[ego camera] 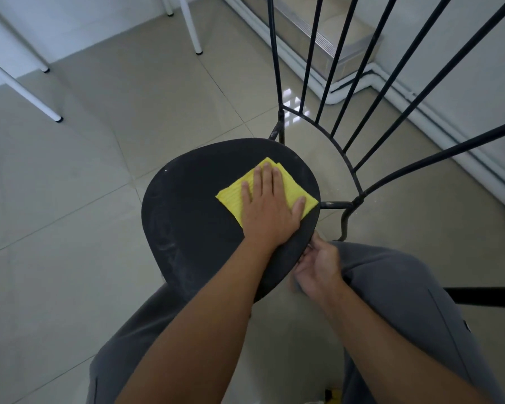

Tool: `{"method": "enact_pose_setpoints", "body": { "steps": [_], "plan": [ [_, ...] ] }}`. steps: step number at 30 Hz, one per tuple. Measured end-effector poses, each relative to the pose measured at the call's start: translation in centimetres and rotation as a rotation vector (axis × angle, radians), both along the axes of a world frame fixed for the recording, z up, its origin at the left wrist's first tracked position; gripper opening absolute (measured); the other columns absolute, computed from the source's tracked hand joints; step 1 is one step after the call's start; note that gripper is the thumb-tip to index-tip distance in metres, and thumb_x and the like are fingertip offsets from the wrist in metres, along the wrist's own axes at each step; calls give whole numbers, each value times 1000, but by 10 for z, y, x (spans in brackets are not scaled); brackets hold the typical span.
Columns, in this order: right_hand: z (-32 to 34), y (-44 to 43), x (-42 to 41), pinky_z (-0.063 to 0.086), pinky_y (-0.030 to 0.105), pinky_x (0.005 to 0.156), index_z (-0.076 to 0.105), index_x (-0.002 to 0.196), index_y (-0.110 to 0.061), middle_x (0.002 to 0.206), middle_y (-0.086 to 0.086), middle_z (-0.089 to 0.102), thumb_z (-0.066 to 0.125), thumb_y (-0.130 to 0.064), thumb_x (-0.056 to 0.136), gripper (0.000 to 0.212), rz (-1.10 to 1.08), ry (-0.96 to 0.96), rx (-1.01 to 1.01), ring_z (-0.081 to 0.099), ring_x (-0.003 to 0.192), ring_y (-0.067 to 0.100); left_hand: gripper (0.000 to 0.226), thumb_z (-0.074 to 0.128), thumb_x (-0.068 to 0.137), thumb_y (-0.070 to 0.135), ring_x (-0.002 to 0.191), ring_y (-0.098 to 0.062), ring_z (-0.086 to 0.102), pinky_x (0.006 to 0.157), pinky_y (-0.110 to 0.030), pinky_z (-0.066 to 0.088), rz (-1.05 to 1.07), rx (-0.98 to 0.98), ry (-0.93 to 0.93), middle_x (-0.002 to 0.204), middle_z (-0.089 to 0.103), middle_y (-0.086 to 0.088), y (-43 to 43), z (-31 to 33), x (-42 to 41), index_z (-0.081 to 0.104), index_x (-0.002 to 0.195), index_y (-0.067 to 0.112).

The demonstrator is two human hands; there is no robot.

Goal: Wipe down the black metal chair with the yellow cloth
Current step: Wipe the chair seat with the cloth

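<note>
The black metal chair stands on the tiled floor, its round seat (187, 217) dusty and streaked, its thin backrest bars (333, 83) rising at the upper right. A folded yellow cloth (233, 196) lies on the right part of the seat. My left hand (267, 208) presses flat on the cloth, fingers spread and pointing away from me. My right hand (318, 266) grips the near right edge of the seat, its fingertips hidden under the rim.
White table legs (27, 91) stand at the upper left. A white baseboard and pipes (347, 86) run along the wall behind the chair. My grey-trousered knees (405, 301) are close against the seat. A black bar (487, 295) pokes in at the right.
</note>
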State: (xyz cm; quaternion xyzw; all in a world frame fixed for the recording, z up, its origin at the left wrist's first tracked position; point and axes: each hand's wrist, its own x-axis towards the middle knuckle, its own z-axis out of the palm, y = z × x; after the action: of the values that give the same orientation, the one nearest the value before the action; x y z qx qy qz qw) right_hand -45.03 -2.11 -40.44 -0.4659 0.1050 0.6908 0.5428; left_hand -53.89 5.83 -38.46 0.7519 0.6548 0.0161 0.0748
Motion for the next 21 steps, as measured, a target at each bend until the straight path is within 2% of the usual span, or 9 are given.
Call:
{"method": "enact_pose_setpoints", "body": {
  "steps": [4, 9, 12, 17, 21],
  "plan": [
    [-5, 0, 0, 52, 32, 68, 49, 115, -24, 88, 6, 59, 49, -23, 98, 17, 11, -54, 2, 60, 74, 18, 85, 19, 94, 66, 152, -27, 2, 121, -53, 7, 82, -25, -2, 164, 6, -10, 38, 0, -32, 11, 156, 8],
    [-3, 0, 0, 55, 34, 77, 54, 120, -16, 94, 8, 66, 45, -24, 102, 22, 6, -69, 3, 64, 82, 21, 84, 19, 94, 66, 152, -27, 1, 121, -53, 6, 235, 6, 22, 165, 3, -9, 50, 1, -109, 9, 156, 9],
    [-1, 0, 0, 55, 36, 80, 58, 124, -11, 93, 8, 69, 42, -26, 104, 30, 20, -91, 1, 66, 83, 21, 83, 21, 95, 65, 151, -27, 4, 120, -54, 9, 300, 48, 18, 164, 6, -9, 35, 0, -147, 13, 155, 9],
    [2, 1, -4, 55, 39, 86, 59, 120, -13, 97, 9, 72, 39, -26, 106, 28, -13, -79, -14, 67, 92, 24, 84, 17, 94, 66, 151, -28, 8, 120, -54, 13, 339, 73, 60, 164, 11, -10, -14, -3, -166, 14, 155, 8],
    [2, 2, -6, 56, 38, 76, 61, 116, -13, 96, 9, 72, 37, -25, 106, 28, -46, -64, -29, 67, 93, 25, 84, 17, 94, 66, 151, -27, 9, 120, -52, 13, 320, 61, 79, 164, 12, -10, -53, -3, -158, 15, 155, 8]
  ]
}}
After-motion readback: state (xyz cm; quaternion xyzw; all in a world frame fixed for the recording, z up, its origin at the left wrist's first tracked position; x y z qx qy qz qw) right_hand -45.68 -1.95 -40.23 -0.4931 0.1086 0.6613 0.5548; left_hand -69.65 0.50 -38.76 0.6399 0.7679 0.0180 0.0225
